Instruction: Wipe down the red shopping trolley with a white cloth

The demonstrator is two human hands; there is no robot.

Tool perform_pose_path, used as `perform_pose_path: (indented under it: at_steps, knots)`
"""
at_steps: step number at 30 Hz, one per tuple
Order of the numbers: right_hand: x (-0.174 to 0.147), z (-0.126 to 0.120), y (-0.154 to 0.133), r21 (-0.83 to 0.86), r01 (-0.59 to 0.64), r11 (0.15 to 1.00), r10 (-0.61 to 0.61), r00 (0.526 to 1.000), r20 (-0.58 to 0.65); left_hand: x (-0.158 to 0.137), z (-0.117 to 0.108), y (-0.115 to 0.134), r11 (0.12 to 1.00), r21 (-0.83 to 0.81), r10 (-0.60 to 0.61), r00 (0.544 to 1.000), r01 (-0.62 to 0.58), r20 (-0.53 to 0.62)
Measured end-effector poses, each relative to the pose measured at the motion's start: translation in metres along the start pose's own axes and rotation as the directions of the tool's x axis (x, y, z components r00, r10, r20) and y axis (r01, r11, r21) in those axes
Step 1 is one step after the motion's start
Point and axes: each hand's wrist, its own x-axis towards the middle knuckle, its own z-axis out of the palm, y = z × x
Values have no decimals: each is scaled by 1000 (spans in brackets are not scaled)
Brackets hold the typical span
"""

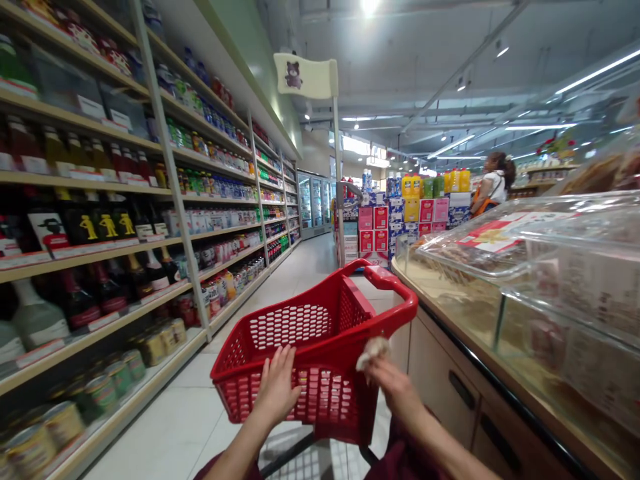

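A red plastic shopping cart (320,340) with a perforated basket stands in front of me, turned sideways, its handle end to the right. My left hand (277,387) lies against the near side of the basket, fingers stretched out towards the rim. In my right hand (393,383) is a crumpled whitish cloth (374,352), pinched at the fingertips beside the cart's right end. Whether it is fabric or paper is not clear. The cloth appears to touch the red plastic below the handle (400,287). Dark red clothing shows at the bottom edge.
Shelves (95,253) of bottles and cans line the left side. At right runs a wooden counter (445,373) with clear plastic food boxes (505,233). Stacked drink cartons (373,230) and a person (493,183) are further back. Pale floor tiles (195,400) lie between shelves and cart.
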Motion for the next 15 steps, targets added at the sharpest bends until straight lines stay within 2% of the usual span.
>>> perform_pose_path:
  at_steps: [2, 4, 6, 8, 9, 11, 15]
  knots:
    - [-27, 19, -11, 48, 54, 997, -58, 994, 95, 0, 0, -1, 1000, -12, -1, 1000, 1, -2]
    - [-27, 10, -11, 24, 59, 998, -60, 996, 63, -1, -1, -1, 1000, -23, -12, 1000, 12, 6]
    - [-3, -19, 0, -49, -9, 999, 4, 996, -93, -2, -2, 0, 999, -41, -27, 999, 28, 18]
    - [23, -44, 16, -98, -87, 991, 56, 957, -285, -4, -4, 2, 997, -61, -43, 998, 45, 35]
    - [31, -50, 21, -104, -98, 990, 57, 939, -339, -5, -5, 3, 996, -67, -53, 998, 56, 43]
    - [30, -42, 22, -92, -82, 992, 44, 933, -356, -7, -7, 4, 995, -76, -66, 996, 71, 63]
    - [-6, 5, -2, 23, -33, 999, 37, 966, -256, -5, -10, 3, 993, -87, -70, 991, 81, 118]
